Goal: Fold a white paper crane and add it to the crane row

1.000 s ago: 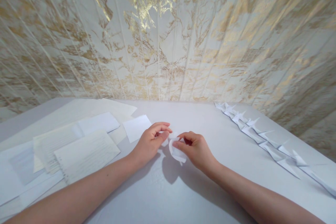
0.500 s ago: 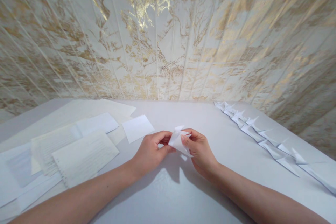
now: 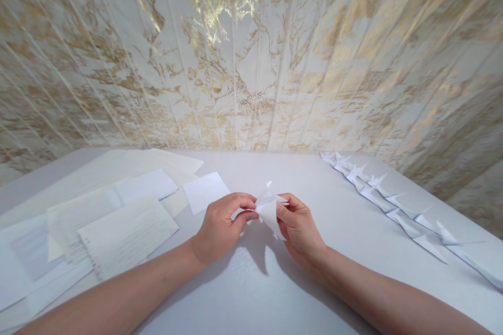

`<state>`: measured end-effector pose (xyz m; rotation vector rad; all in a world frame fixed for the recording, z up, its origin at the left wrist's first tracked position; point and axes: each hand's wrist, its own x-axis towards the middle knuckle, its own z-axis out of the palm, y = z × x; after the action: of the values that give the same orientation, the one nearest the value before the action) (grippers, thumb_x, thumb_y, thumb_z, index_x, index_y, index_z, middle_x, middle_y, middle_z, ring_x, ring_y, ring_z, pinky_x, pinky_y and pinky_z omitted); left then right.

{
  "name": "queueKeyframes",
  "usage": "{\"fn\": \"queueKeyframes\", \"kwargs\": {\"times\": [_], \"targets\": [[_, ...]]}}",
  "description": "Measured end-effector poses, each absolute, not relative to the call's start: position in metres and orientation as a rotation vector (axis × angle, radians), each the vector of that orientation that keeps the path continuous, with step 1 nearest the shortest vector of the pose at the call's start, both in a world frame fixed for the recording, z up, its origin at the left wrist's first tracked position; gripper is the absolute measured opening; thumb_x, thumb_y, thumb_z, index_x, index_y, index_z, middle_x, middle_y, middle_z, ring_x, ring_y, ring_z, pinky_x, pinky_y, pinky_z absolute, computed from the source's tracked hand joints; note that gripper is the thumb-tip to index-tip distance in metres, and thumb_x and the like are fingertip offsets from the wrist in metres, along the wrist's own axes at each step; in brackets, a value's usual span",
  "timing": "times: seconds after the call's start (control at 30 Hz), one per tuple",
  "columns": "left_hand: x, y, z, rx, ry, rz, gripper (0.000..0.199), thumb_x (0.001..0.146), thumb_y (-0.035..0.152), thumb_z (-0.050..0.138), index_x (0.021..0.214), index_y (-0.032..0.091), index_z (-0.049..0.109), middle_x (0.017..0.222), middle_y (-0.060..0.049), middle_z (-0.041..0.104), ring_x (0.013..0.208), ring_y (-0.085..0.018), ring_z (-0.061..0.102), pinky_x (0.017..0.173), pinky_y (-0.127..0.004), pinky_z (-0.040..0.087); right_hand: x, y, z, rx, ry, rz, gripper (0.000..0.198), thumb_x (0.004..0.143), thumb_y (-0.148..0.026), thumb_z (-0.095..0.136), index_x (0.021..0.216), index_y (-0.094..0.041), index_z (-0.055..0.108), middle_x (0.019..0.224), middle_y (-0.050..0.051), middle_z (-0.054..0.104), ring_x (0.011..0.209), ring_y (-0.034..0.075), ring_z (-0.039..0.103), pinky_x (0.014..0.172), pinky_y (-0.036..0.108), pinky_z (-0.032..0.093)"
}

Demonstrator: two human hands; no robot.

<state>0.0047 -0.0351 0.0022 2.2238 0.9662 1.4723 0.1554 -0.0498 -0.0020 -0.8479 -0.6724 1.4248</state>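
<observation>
A small piece of folded white paper (image 3: 269, 212) is held just above the table, between my two hands. My left hand (image 3: 226, 222) pinches its left edge with thumb and forefinger. On the other side, my right hand (image 3: 299, 227) grips it, thumb in front and fingers behind. One thin point of the paper sticks up at the top, and other flaps fan out toward the right fingers. The exact folds under the fingertips are hidden. A square white sheet (image 3: 205, 191) lies flat just beyond my left hand.
Printed and plain papers (image 3: 129, 230) overlap across the table's left side. Along the right stand several folded white paper cranes (image 3: 398, 217) in two slanting rows. Behind the white table (image 3: 255, 303) hangs a white and gold patterned curtain (image 3: 251, 63).
The folded paper has turned and opened out somewhat between my fingers, its top point now standing upright. My left hand has shifted slightly left; the things on the table have stayed put.
</observation>
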Motion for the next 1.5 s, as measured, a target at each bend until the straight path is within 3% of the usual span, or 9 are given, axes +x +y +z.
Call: {"fn": "queueKeyframes", "kwargs": {"times": [0.37,0.43,0.53,0.6,0.83,0.97,1.17,1.33,1.5], "targets": [[0.008,-0.035,0.001,1.742,1.009,1.325,0.010,0.068,0.010,0.060,0.061,0.017,0.058,0.073,0.000,0.067,0.066,-0.012,0.061,0.064,-0.022,0.048,0.155,-0.051,-0.004,-0.863,-0.831,1.313,0.020,0.054,-0.029,0.076,0.057,-0.016,0.061,0.051,-0.003,0.057,0.048,0.008,0.044,0.048,0.021,0.031],[0.010,-0.035,0.001,1.552,0.927,1.273,0.009,0.066,0.012,0.063,0.070,0.018,0.058,0.071,0.001,0.066,0.066,-0.012,0.060,0.063,-0.022,0.049,0.155,-0.051,-0.003,-0.882,-0.886,1.253,0.018,0.056,-0.028,0.075,0.058,-0.016,0.061,0.052,-0.004,0.055,0.049,0.008,0.043,0.049,0.022,0.031],[0.013,-0.036,0.001,1.340,0.782,1.189,0.035,0.061,0.010,0.068,0.091,0.020,0.053,0.075,0.002,0.064,0.071,-0.014,0.061,0.063,-0.024,0.050,0.157,-0.051,-0.003,-0.913,-0.992,1.158,0.015,0.059,-0.026,0.073,0.057,-0.017,0.061,0.056,-0.004,0.053,0.052,0.009,0.043,0.051,0.023,0.032],[0.014,-0.038,0.001,1.301,0.733,1.146,0.041,0.059,0.008,0.069,0.095,0.020,0.053,0.079,0.001,0.065,0.076,-0.015,0.061,0.066,-0.025,0.050,0.158,-0.051,-0.003,-0.913,-1.066,1.094,0.014,0.061,-0.025,0.072,0.056,-0.017,0.061,0.059,-0.003,0.054,0.055,0.010,0.045,0.054,0.024,0.034],[0.010,-0.039,-0.004,1.345,0.733,1.287,0.034,0.067,0.016,0.068,0.096,0.021,0.052,0.097,-0.003,0.064,0.082,-0.015,0.061,0.076,-0.028,0.048,0.159,-0.050,-0.004,-0.948,-1.106,1.050,0.017,0.065,-0.030,0.070,0.059,-0.017,0.061,0.061,-0.002,0.054,0.054,0.010,0.045,0.052,0.024,0.035],[0.007,-0.037,-0.006,1.666,0.809,1.255,0.025,0.065,0.014,0.068,0.086,0.019,0.057,0.108,-0.006,0.059,0.094,-0.018,0.058,0.087,-0.032,0.044,0.163,-0.050,0.001,-1.023,-1.296,0.805,0.014,0.069,-0.027,0.067,0.058,-0.018,0.062,0.062,0.000,0.056,0.057,0.012,0.047,0.055,0.025,0.036],[0.004,-0.033,-0.005,1.950,0.936,1.233,0.007,0.071,0.016,0.062,0.077,0.018,0.059,0.096,-0.005,0.063,0.090,-0.017,0.058,0.084,-0.028,0.044,0.164,-0.053,0.008,-0.992,-1.548,0.518,0.011,0.071,-0.024,0.065,0.060,-0.021,0.068,0.055,0.000,0.052,0.052,0.012,0.044,0.052,0.025,0.034],[0.003,-0.032,-0.002,1.998,0.953,1.308,0.001,0.071,0.018,0.062,0.070,0.018,0.061,0.081,-0.002,0.065,0.076,-0.014,0.060,0.075,-0.024,0.046,0.164,-0.054,0.006,-0.986,-1.623,0.478,0.009,0.073,-0.024,0.064,0.065,-0.021,0.069,0.058,0.001,0.054,0.052,0.012,0.045,0.051,0.025,0.033],[0.004,-0.032,0.000,1.839,0.998,1.281,0.004,0.068,0.019,0.065,0.068,0.017,0.062,0.078,-0.002,0.065,0.074,-0.014,0.059,0.072,-0.025,0.046,0.167,-0.052,0.007,-0.962,-1.634,0.511,0.011,0.073,-0.025,0.064,0.065,-0.020,0.070,0.057,0.001,0.055,0.051,0.011,0.045,0.049,0.024,0.032]]}}
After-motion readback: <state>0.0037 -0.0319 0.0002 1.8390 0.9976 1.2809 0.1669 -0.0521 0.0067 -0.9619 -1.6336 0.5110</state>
